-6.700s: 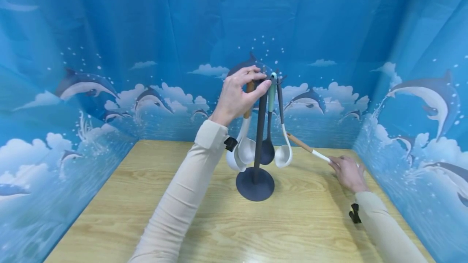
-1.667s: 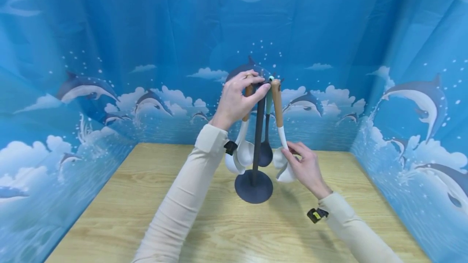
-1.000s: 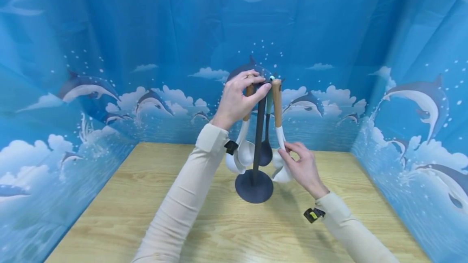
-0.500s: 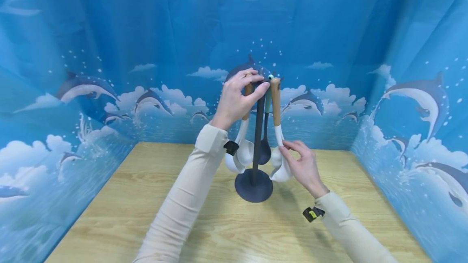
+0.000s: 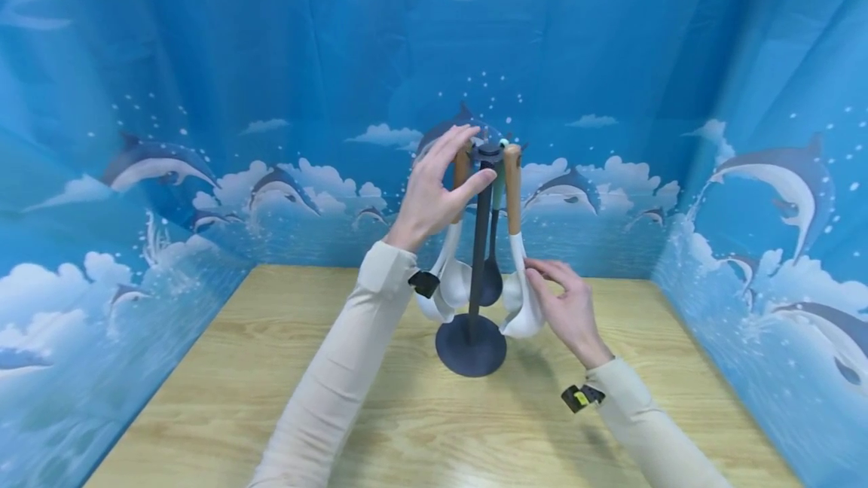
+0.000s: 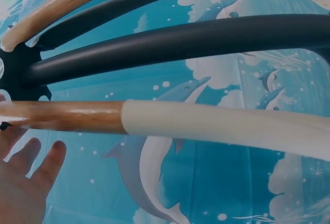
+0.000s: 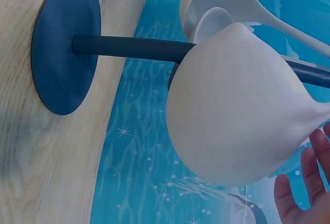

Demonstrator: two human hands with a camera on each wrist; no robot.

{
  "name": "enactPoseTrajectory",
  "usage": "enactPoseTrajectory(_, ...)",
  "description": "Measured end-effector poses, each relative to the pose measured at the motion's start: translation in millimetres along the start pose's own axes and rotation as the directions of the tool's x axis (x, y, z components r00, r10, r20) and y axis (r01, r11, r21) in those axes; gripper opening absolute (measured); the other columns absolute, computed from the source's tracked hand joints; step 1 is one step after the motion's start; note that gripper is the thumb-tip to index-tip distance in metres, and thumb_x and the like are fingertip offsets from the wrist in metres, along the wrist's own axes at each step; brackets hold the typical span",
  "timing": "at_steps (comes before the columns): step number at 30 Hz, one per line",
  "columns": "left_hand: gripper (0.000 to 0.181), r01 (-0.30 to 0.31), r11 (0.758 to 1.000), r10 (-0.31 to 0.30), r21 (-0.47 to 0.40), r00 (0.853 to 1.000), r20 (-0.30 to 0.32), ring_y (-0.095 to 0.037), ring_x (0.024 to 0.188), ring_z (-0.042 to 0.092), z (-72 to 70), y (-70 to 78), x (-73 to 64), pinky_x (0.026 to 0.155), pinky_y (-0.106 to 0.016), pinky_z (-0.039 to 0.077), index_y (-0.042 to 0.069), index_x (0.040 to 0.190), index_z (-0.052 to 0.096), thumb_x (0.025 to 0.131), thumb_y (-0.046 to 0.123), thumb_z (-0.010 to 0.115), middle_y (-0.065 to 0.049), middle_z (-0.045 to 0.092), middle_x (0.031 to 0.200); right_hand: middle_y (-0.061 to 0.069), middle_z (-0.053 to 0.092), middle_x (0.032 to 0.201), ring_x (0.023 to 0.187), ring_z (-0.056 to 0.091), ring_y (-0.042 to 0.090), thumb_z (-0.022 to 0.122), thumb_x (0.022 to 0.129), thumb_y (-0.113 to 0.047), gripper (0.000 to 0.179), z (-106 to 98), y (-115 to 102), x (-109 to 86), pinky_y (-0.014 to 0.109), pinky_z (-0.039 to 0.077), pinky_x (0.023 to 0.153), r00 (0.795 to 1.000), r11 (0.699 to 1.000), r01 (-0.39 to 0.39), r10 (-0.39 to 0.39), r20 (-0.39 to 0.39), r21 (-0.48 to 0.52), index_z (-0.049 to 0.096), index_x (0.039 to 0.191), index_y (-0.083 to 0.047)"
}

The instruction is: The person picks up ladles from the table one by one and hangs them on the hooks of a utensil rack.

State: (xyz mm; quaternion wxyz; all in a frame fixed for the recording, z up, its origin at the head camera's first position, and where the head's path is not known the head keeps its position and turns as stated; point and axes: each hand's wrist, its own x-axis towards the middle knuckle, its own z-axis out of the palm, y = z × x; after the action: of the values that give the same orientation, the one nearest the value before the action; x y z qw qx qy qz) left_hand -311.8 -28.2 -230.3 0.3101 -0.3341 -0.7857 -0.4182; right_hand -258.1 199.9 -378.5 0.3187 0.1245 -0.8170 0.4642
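Observation:
A dark utensil stand (image 5: 471,356) rises upright from the table, with several ladles hanging round its top. At its right hangs a white ladle (image 5: 513,190) with a wooden handle; its bowl (image 7: 232,110) fills much of the right wrist view. My right hand (image 5: 570,311) is beside that ladle's neck, fingers extended and not wrapped round it. My left hand (image 5: 434,194) is spread at the left of the stand's top, thumb and fingers apart. In the left wrist view its fingers lie near another wooden handle (image 6: 67,116); whether they touch it I cannot tell.
A dark ladle (image 5: 491,283) with a green handle hangs behind the pole. White ladles (image 5: 456,282) hang at the left, another white ladle (image 5: 511,291) partly behind the right one. Blue dolphin-print curtains (image 5: 576,59) enclose the wooden table (image 5: 434,428) at the back and sides.
The right hand has brought the wooden-handled ladle from the table's right to the stand, then loosened its fingers from it. The left hand has opened away from the stand's top.

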Motion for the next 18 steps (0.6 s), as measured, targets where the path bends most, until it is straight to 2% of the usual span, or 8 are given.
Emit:
enactPoseTrajectory(4,0.069,0.004,1.000,-0.004,-0.023,1.000,-0.001,-0.008,0.146,0.029,-1.7,-3.4,-9.6,0.114,-0.046,0.034,0.030,0.153,0.034,0.093,0.041,0.066,0.005,0.033,0.159,0.011,0.070,0.117,0.096,0.060,0.003,0.065,0.095,-0.012,0.023,-3.0,-1.1,-1.2,0.016,0.047,0.083,1.000,1.000,-0.007,0.007,-0.005,-0.003,0.073,0.117,-0.008)
enactPoseTrajectory(6,0.070,-0.003,0.999,0.002,-0.034,1.000,-0.010,-0.009,0.146,0.028,-3.1,-5.7,-14.7,0.113,-0.046,0.035,0.029,0.153,0.034,0.093,0.048,0.063,0.004,0.031,0.160,0.009,0.070,0.118,0.097,0.061,0.003,0.065,0.095,-0.014,0.023,-5.4,0.6,-1.3,0.017,0.048,0.085,1.000,1.000,0.011,-0.011,-0.016,0.001,0.073,0.117,-0.010)
enactPoseTrajectory(8,0.072,-0.006,0.999,0.006,-0.037,1.000,-0.022,-0.012,0.147,0.028,-4.8,-8.3,-20.2,0.112,-0.049,0.036,0.028,0.153,0.035,0.092,0.057,0.059,0.003,0.030,0.160,0.009,0.069,0.119,0.098,0.061,0.005,0.065,0.096,-0.016,0.025,-8.1,3.4,-1.3,0.015,0.048,0.085,0.999,1.000,0.025,-0.024,-0.023,0.014,0.072,0.119,-0.011)
enactPoseTrajectory(12,0.080,-0.002,1.000,0.002,-0.009,0.999,-0.036,-0.018,0.149,0.025,-7.8,-13.4,-32.5,0.112,-0.058,0.032,0.029,0.152,0.037,0.087,0.075,0.045,0.003,0.026,0.162,0.010,0.066,0.125,0.102,0.065,0.017,0.063,0.097,-0.018,0.031,-13.9,8.0,-1.5,0.011,0.050,0.081,1.000,1.000,0.021,-0.021,-0.019,-0.019,0.067,0.127,-0.012)
enactPoseTrajectory(15,0.083,0.011,1.000,-0.011,0.004,1.000,-0.029,-0.020,0.150,0.023,-9.1,-16.9,-43.6,0.112,-0.059,0.031,0.026,0.152,0.038,0.087,0.077,0.043,0.001,0.026,0.162,0.012,0.063,0.130,0.109,0.064,0.029,0.061,0.098,-0.021,0.035,-17.6,12.4,-2.4,0.027,0.054,0.087,1.000,0.997,0.022,-0.022,-0.003,-0.076,0.064,0.131,-0.011)
enactPoseTrajectory(18,0.081,0.031,1.000,-0.031,0.006,0.999,-0.012,-0.021,0.150,0.023,-10.4,-21.2,-55.8,0.112,-0.061,0.030,0.025,0.151,0.039,0.088,0.074,0.045,-0.001,0.028,0.161,0.015,0.060,0.135,0.120,0.059,0.034,0.060,0.099,-0.023,0.037,-20.1,17.3,-3.4,0.047,0.051,0.095,1.000,0.994,0.028,-0.027,0.008,-0.109,0.062,0.133,-0.010)
